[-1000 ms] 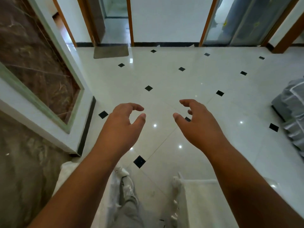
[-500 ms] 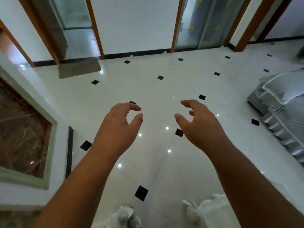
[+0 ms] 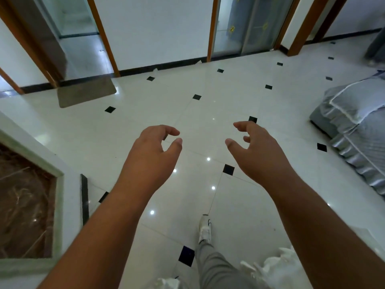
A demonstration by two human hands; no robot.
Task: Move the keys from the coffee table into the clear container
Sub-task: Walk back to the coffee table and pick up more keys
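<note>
A glossy white tiled floor (image 3: 208,105) with small black diamonds is filling most of the view, running up to the doorways at the back. At the left edge a white-framed slab with a brown marbled panel (image 3: 27,205) is showing; whether it is the coffee table's worktop is not clear. A piece of furniture under a grey frilled cover (image 3: 358,126) is sitting at the right, and a grey doormat (image 3: 85,92) is lying by the far left doorway.

The left hand (image 3: 150,155) and right hand (image 3: 258,155) are hanging out in front over the floor, apart from each other, each with fingers loosely curled and holding nothing. Below them one pale shoe (image 3: 205,228) is stepping forward.

The keys and the clear container are not appearing anywhere in the view, so the task is looking barely begun: the person seems to be walking to find them, and both the pick-up and the drop-in are left.

Against the earlier frames, the view is swinging right: the marbled slab is sliding off to the left, more of the covered furniture is coming in, and the hands are keeping the same empty pose.
</note>
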